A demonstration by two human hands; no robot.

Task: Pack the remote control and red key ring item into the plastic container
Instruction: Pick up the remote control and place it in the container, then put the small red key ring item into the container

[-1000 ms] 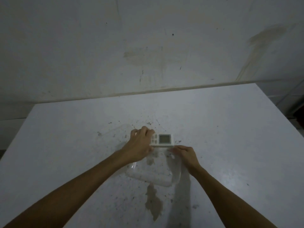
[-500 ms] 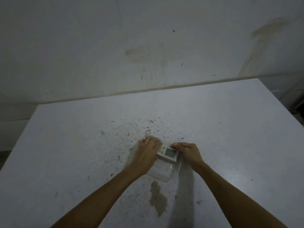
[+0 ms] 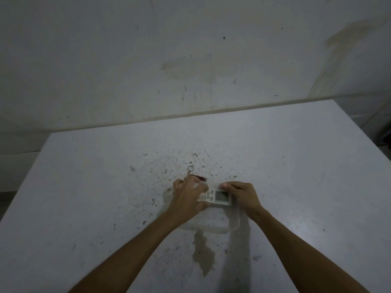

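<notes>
A white remote control (image 3: pixel 218 197) with a grey screen lies across the far end of a clear plastic container (image 3: pixel 233 224) on the table. My left hand (image 3: pixel 187 197) grips its left, button end. My right hand (image 3: pixel 241 194) holds its right end at the container's far right corner. The red key ring item (image 3: pixel 201 178) with its metal ring (image 3: pixel 190 169) lies on the table just beyond my left hand, outside the container.
A clear lid (image 3: pixel 160 172) lies flat on the table to the far left of the hands. The white table (image 3: pixel 84 208) is speckled with dirt and has a dark stain (image 3: pixel 203 254) near me. A stained wall (image 3: pixel 190 60) rises behind.
Both hands brought the remote toward me from beyond the container's far end and lowered it over the container. The key ring item has come into sight behind my left hand.
</notes>
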